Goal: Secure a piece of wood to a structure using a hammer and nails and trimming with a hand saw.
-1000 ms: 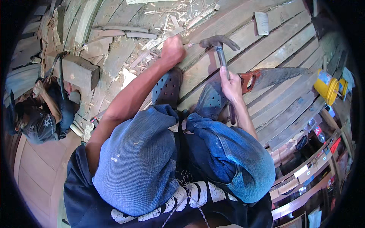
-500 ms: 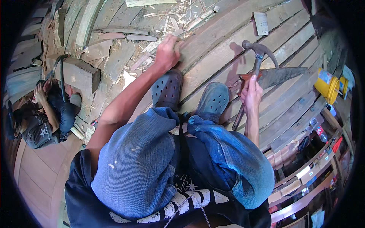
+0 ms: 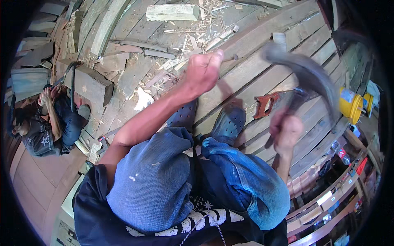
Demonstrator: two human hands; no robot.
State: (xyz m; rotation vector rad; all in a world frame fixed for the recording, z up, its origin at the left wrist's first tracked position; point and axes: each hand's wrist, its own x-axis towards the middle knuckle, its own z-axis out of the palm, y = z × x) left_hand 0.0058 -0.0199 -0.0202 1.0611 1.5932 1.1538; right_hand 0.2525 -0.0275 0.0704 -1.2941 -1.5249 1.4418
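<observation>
My left hand (image 3: pixel 203 73) is closed in front of my left foot, pinching a large nail (image 3: pixel 230 58) whose head sticks out to the right past the thumb. The nail's other end is hidden in the fist. On the right, my right hand (image 3: pixel 286 133) grips the handle of a claw hammer (image 3: pixel 314 78), which is raised and smeared by motion. Beneath the hammer, a handsaw (image 3: pixel 264 105) with a reddish-orange handle lies on the wooden planks (image 3: pixel 246 61). Most of the saw's blade is covered by the hammer.
Wood chips and scraps (image 3: pixel 193 45) litter the floor ahead, near a squared block (image 3: pixel 172 12). At the left another person (image 3: pixel 45 127) sits by a thick timber (image 3: pixel 88 84). A yellow bucket (image 3: pixel 351 104) and a cluttered shelf (image 3: pixel 328 201) are at the right.
My left hand has lifted off the plank edge and moved right; the nail now shows in it. My right hand has raised the hammer and swung it right, uncovering the saw's handle.
</observation>
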